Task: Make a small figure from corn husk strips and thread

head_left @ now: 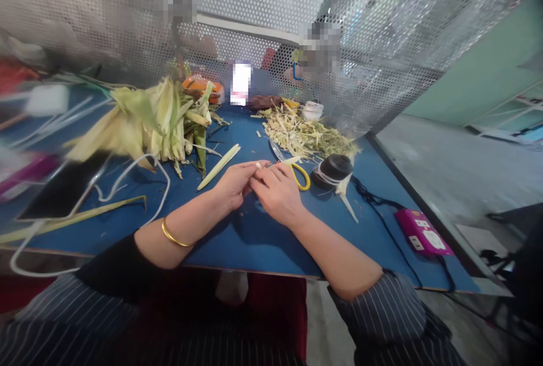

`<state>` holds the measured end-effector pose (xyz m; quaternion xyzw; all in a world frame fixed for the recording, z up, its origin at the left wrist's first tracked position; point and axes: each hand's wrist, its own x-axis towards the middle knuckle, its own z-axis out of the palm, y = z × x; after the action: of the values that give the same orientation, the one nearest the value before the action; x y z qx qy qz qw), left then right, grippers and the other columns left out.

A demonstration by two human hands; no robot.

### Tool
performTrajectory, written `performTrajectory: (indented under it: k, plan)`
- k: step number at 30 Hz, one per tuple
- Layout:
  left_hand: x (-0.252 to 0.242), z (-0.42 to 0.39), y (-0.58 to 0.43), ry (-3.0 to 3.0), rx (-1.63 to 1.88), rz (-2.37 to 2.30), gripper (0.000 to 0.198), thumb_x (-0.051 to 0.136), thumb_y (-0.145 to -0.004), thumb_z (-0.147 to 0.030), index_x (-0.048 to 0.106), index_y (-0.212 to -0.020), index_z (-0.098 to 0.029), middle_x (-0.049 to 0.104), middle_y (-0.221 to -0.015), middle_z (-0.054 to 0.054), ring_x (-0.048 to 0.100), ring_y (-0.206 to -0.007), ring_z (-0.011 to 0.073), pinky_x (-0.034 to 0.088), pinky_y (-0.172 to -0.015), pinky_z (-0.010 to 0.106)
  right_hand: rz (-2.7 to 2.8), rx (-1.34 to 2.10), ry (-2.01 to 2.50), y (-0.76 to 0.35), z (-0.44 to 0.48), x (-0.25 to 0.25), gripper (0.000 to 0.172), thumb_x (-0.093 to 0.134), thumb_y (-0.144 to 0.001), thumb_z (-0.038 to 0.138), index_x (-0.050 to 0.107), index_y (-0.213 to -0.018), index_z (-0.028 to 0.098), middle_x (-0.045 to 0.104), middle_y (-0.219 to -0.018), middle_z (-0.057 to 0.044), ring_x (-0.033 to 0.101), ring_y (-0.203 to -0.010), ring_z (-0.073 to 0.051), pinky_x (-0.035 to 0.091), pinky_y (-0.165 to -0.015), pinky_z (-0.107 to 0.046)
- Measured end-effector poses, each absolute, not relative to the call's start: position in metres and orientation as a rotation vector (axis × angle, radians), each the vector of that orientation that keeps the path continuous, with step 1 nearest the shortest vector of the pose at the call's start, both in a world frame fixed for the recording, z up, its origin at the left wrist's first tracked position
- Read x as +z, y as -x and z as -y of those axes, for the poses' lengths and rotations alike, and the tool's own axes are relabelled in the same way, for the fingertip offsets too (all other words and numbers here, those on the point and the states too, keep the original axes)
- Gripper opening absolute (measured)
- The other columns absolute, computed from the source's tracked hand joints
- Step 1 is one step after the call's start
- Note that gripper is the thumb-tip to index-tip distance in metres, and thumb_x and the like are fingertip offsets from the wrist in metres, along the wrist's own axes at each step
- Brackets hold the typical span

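My left hand (235, 184) and my right hand (280, 192) meet over the blue table, fingers closed together. Between the fingertips shows a small pale piece, seemingly corn husk; a pale strip (292, 160) sticks out past the right fingers. Much of it is hidden by the fingers. Just beyond my right hand lie scissors (304, 178) with yellow handles, partly covered. A dark spool (335, 168) wound with pale thread stands to their right. Left of my left hand rests a single folded corn husk (219, 168).
Dried corn husks (163, 120) are heaped at the left. A pile of husk scraps (309, 131) lies at the back right, against a perforated metal screen (254, 4). A phone (63, 188) with a white cable sits left; a magenta box (423, 232) with black cords sits right.
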<state>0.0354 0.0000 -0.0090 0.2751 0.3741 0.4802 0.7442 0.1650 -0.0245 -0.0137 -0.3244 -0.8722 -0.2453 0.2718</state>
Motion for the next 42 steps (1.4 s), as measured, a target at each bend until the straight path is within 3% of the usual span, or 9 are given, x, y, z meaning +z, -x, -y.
performTrajectory:
  k: [7,11,17,26,32,42]
  plan:
    - [-0.010,0.002,-0.041,-0.621,0.990,-0.795,0.016,0.063,-0.076,-0.011,0.072,-0.089,-0.008,0.071,-0.078,0.008,0.062,-0.064,0.0100,0.047,-0.055,0.016,2.349,-0.736,0.842,-0.161,0.023,-0.020,0.024,0.046,-0.091,0.012,0.065,-0.078,0.018,0.063,-0.079,-0.003,0.052,-0.076,-0.015,0.034,-0.087,-0.036]
    - [-0.009,0.002,-0.036,-0.625,1.009,-0.789,0.013,0.065,-0.075,-0.012,0.071,-0.086,-0.009,0.071,-0.084,0.009,0.063,-0.069,0.0105,0.049,-0.060,0.017,2.270,-0.605,0.839,-0.164,0.025,-0.016,0.017,0.050,-0.090,0.015,0.066,-0.085,0.018,0.065,-0.084,-0.003,0.055,-0.079,-0.015,0.036,-0.086,-0.036]
    - [-0.002,-0.001,-0.025,-0.639,1.025,-0.825,0.012,0.066,-0.077,-0.014,0.071,-0.088,-0.010,0.073,-0.083,0.008,0.067,-0.072,0.0121,0.054,-0.070,0.021,1.853,-0.069,1.069,-0.172,0.025,-0.011,0.009,0.054,-0.087,0.021,0.061,-0.081,0.020,0.064,-0.085,-0.004,0.059,-0.084,-0.018,0.043,-0.081,-0.035]
    - [0.004,0.005,-0.029,-0.847,0.954,-0.927,0.013,0.068,-0.078,-0.017,0.069,-0.088,-0.009,0.071,-0.077,0.012,0.069,-0.066,0.0156,0.054,-0.057,0.021,1.382,0.797,1.301,-0.176,0.010,-0.027,0.010,0.058,-0.076,0.027,0.060,-0.074,0.018,0.062,-0.070,-0.001,0.056,-0.063,-0.013,0.048,-0.062,-0.028]
    - [0.001,0.002,-0.027,-0.847,0.917,-0.927,0.007,0.064,-0.079,-0.011,0.064,-0.086,-0.012,0.070,-0.075,0.008,0.070,-0.066,0.0153,0.056,-0.061,0.022,1.463,0.682,1.386,-0.179,0.009,-0.026,0.012,0.057,-0.076,0.029,0.061,-0.071,0.018,0.060,-0.064,0.000,0.052,-0.056,-0.011,0.043,-0.052,-0.024]
    - [0.003,0.000,-0.024,-0.873,0.857,-0.832,0.026,0.070,-0.069,-0.004,0.067,-0.093,-0.012,0.071,-0.082,0.008,0.071,-0.078,0.0183,0.056,-0.070,0.024,1.342,0.806,1.367,-0.180,0.007,-0.024,0.011,0.058,-0.073,0.028,0.062,-0.073,0.018,0.059,-0.062,0.001,0.056,-0.054,-0.012,0.049,-0.051,-0.025]
